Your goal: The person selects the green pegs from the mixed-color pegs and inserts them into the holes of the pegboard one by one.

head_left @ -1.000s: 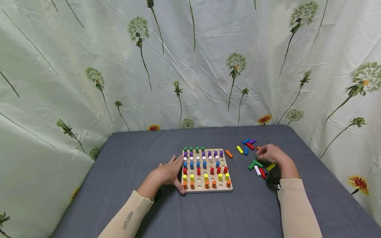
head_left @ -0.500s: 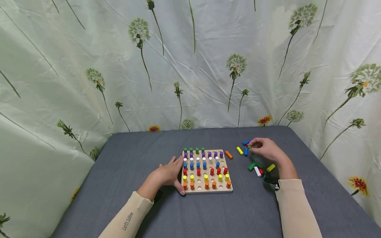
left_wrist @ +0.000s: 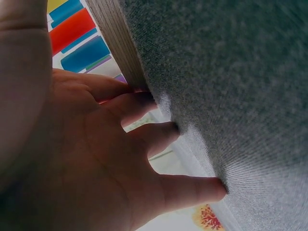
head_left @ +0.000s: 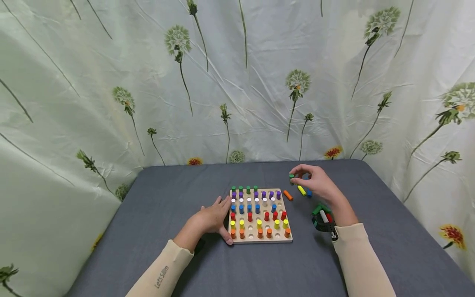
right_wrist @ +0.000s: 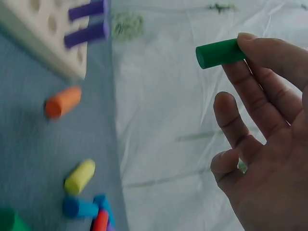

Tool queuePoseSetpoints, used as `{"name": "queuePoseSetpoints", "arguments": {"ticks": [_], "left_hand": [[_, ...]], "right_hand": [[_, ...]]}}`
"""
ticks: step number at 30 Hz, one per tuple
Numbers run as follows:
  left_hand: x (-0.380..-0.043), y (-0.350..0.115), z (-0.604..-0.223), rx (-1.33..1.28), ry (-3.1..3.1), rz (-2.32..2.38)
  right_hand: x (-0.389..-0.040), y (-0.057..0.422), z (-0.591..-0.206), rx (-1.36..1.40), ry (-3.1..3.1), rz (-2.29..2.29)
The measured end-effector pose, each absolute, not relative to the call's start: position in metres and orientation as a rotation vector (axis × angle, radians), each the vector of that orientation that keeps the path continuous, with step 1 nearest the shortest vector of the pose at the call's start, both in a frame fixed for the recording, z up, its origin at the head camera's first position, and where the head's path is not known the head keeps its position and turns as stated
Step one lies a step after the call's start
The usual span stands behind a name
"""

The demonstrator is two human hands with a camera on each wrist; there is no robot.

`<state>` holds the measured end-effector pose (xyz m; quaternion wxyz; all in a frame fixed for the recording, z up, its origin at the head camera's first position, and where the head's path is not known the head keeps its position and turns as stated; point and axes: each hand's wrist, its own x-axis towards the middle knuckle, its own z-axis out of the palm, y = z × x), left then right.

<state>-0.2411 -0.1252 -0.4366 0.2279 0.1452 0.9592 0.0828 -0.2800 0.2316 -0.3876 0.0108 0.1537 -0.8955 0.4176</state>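
A wooden pegboard [head_left: 241, 241] holds rows of coloured pegs: green at the far row, then purple, white, blue, red, yellow and orange. Several of its holes have no peg. My left hand [head_left: 212, 216] rests along the board's left side with fingers spread; in the left wrist view its fingertips touch the cloth beside the wooden edge. To the right of the board's far corner, my right hand [head_left: 317, 181] pinches a green peg [right_wrist: 219, 54] between thumb and fingers, above the table.
Loose pegs lie right of the board: an orange peg [head_left: 288, 195], a yellow peg [head_left: 302, 190], a blue peg [head_left: 309, 193], and a white peg [head_left: 324, 216] with green and red ones by the right wrist. A flowered curtain [head_left: 208, 82] hangs behind the grey table [head_left: 178, 177].
My right hand has lifted the green peg from the loose pile and carried it left toward the board's far right corner. My left hand has stayed at the board's side.
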Motion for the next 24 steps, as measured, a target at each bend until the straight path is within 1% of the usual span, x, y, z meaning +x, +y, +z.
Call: {"name": "queuePoseSetpoints", "arguments": {"ticks": [9,15,24], "left_hand": [[-0.242,-0.126,-0.438,0.402,2.649,0.227],[-0.242,-0.128,-0.438,0.398,2.643,0.234],[-0.242,-0.128,-0.439,0.412,2.645,0.231]], "right_hand": [[-0.291,0.198,-0.385,0.592,-2.780,1.352],[-0.306,0.183,-0.395,0.638,-2.800,1.402],[-0.321,0.172,-0.411,0.629,-2.867,1.415]]}}
